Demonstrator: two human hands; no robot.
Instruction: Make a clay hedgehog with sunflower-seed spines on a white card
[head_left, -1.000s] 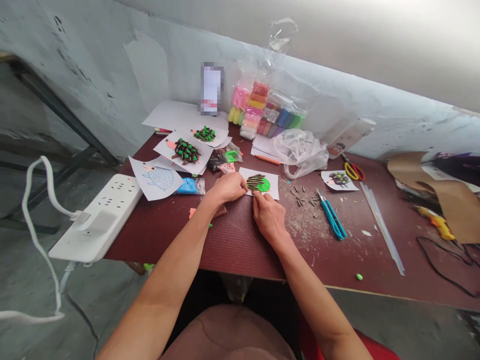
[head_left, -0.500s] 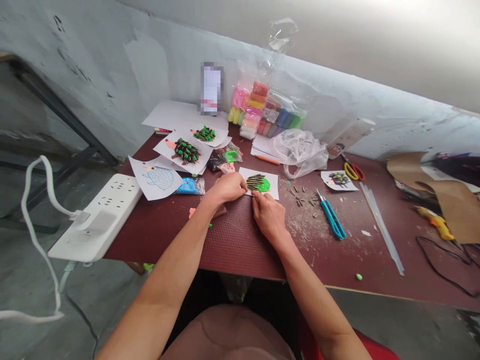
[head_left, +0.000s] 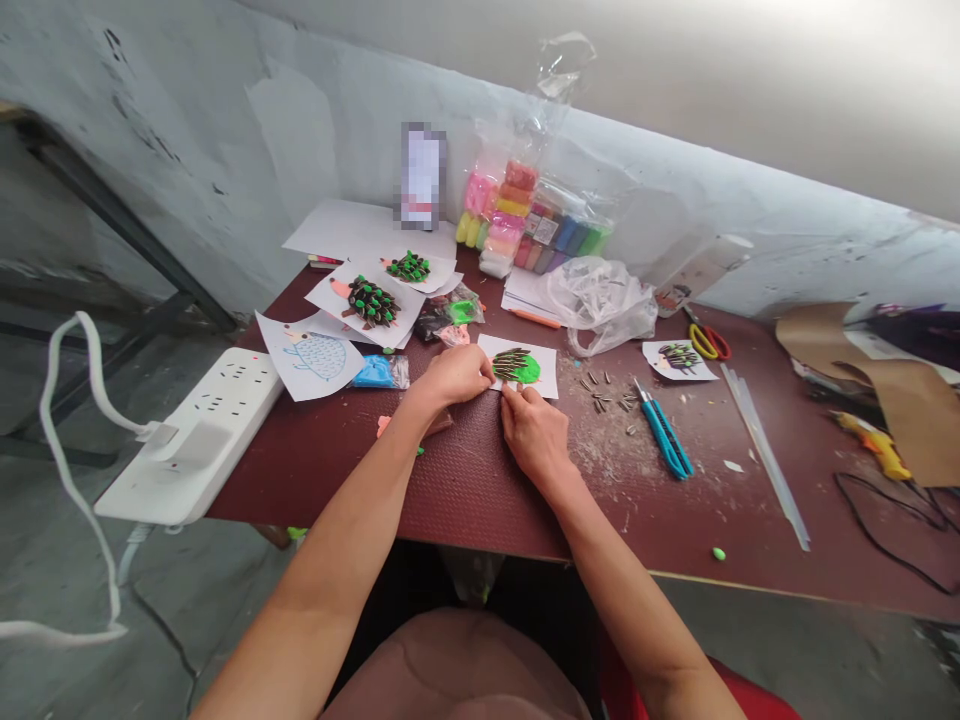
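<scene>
A small white card [head_left: 549, 362] lies between my hands, bearing a green clay oval [head_left: 528, 370] with dark striped seed-like pieces [head_left: 511, 362] stuck over its left part. My left hand [head_left: 459, 374] is closed at the card's left edge, its fingertips touching there; what they pinch is hidden. Against the card's lower edge, my right hand [head_left: 537, 428] is closed too, fingertips by a small brown piece under the oval. Whether it grips anything is too small to tell. Loose seed-like pieces [head_left: 600, 402] and a blue-handled cutting tool [head_left: 664, 432] lie to the right.
Finished-looking hedgehog cards [head_left: 373, 302] and a blue hedgehog drawing [head_left: 318, 358] lie left, beside a white power strip [head_left: 196, 432]. Bagged coloured clay [head_left: 517, 225] stands at the back. Scissors [head_left: 708, 341], clear sticks [head_left: 766, 455] and a yellow glue gun [head_left: 877, 445] are right.
My right hand has shifted slightly left along the card's lower edge. My left hand and the card look unmoved.
</scene>
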